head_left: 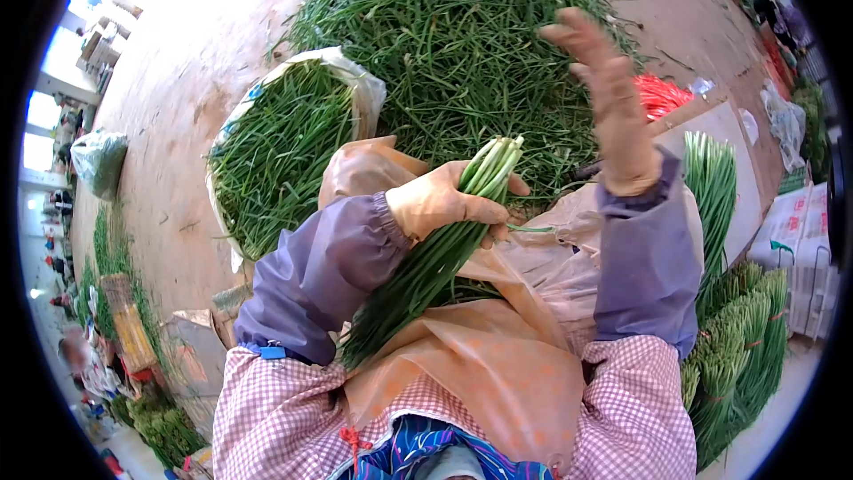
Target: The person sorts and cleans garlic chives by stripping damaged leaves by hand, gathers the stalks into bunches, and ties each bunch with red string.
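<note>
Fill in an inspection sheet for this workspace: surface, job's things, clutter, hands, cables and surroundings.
Surface: floor, brownish, marked in patches.
Job's things: bunch of long green stalks, pale ends up; pile of greens ahead; filled sack beside it, on the left; bundles at right.
Clutter: red strands by the pile's right edge.
Hands: left hand closed around the bunch; right hand raised, holding nothing, fingers blurred.
Cables: nothing seen.
Surroundings: stuffed bag far left; white packages far right.

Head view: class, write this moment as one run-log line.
left hand: grips bunch of green stalks | right hand: raised, open, blurred | sack: filled with greens, beside leafy pile
</note>
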`<state>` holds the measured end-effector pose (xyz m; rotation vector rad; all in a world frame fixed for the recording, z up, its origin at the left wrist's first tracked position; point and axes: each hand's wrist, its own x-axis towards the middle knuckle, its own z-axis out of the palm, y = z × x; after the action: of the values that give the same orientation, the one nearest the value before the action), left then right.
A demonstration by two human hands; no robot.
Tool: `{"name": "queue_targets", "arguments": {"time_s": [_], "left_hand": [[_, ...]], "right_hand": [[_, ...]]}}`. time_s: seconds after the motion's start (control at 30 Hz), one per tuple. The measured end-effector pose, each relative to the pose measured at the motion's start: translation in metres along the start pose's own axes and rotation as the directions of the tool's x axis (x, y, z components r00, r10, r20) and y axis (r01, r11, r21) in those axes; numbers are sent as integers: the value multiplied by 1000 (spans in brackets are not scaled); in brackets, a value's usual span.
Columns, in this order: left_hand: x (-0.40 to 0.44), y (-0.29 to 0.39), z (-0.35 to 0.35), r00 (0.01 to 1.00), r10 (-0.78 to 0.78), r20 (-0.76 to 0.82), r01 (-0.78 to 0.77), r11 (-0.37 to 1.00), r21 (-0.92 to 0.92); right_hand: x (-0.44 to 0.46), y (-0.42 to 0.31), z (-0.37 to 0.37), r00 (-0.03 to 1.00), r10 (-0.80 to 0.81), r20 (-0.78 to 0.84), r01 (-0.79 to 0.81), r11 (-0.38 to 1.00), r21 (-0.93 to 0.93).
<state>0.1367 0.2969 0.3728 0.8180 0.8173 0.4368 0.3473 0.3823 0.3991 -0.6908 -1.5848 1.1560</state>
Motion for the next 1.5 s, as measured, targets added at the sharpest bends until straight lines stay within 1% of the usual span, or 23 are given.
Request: {"name": "queue_targets", "arguments": {"time_s": [0.1,0.13,0.17,0.2,0.27,0.3,0.33,0.4,0.5,0.6,0.67,0.87,0.93,1.03,1.07,1.1,1.13,1.17,1.2,1.27,1.37,1.47,1.5], "left_hand": [[8,2,1,997,39,-60,-30,989,143],[9,-4,-3,991,121,-55,-104,963,250],[11,0,-2,993,46,-109,-27,986,167],[13,5,-2,986,-30,-163,43,996,76],[19,8,-10,963,105,-249,-133,986,-101],[28,9,-12,926,215,-310,-270,951,-148],[36,18,-18,906,190,-379,-255,958,-128],[50,37,3,812,342,-474,-435,895,-99],[74,43,33,791,456,-407,-544,830,-127],[102,37,64,793,506,-340,-582,794,-174],[120,44,74,875,355,-330,-457,829,-321],[170,54,117,930,343,-129,-361,797,-484],[181,60,132,906,417,-71,-387,750,-537],[209,80,105,882,408,-235,-462,655,-598],[219,81,95,854,421,-306,-520,680,-517],[227,78,89,869,402,-290,-492,765,-415],[234,75,87,882,381,-276,-457,836,-304],[239,71,95,898,353,-262,-403,899,-170],[244,65,105,912,322,-253,-341,940,-31],[263,42,114,901,429,-70,-407,889,209],[283,27,132,908,411,85,-408,816,410],[287,28,151,939,329,103,-320,719,617],[296,22,151,941,318,118,-319,711,627]], "right_hand": [[-32,45,47,900,65,431,65,958,-280],[-41,49,49,941,-39,336,100,981,-166],[-43,42,48,985,2,175,-12,999,52],[-39,59,42,974,225,2,-205,883,423],[-37,66,24,943,262,-205,-147,880,451],[-46,53,28,940,267,-212,-204,939,276],[-62,39,40,938,274,-212,-260,961,95],[-80,23,59,997,80,-4,-79,994,69],[-94,22,67,973,48,-225,-108,959,-263],[-105,25,42,918,204,-340,-245,966,-81],[-112,18,20,901,183,-394,-244,963,-112],[-127,-52,-90,869,462,-176,-466,885,18],[-129,-90,-123,765,629,-137,-617,778,120],[-150,-143,-169,571,767,-292,-774,622,119],[-152,-159,-182,465,748,-473,-785,596,171],[-165,-164,-202,491,653,-576,-700,690,185],[-177,-164,-225,410,580,-704,-636,735,235],[-193,-157,-252,473,540,-697,-533,805,262],[-206,-148,-277,373,554,-745,-526,787,323],[-209,-124,-297,290,520,-803,-609,748,265],[-228,-57,-324,370,427,-825,-811,582,-62],[-237,18,-339,614,139,-777,-739,447,-504],[-229,29,-334,605,202,-770,-771,389,-504]]}}
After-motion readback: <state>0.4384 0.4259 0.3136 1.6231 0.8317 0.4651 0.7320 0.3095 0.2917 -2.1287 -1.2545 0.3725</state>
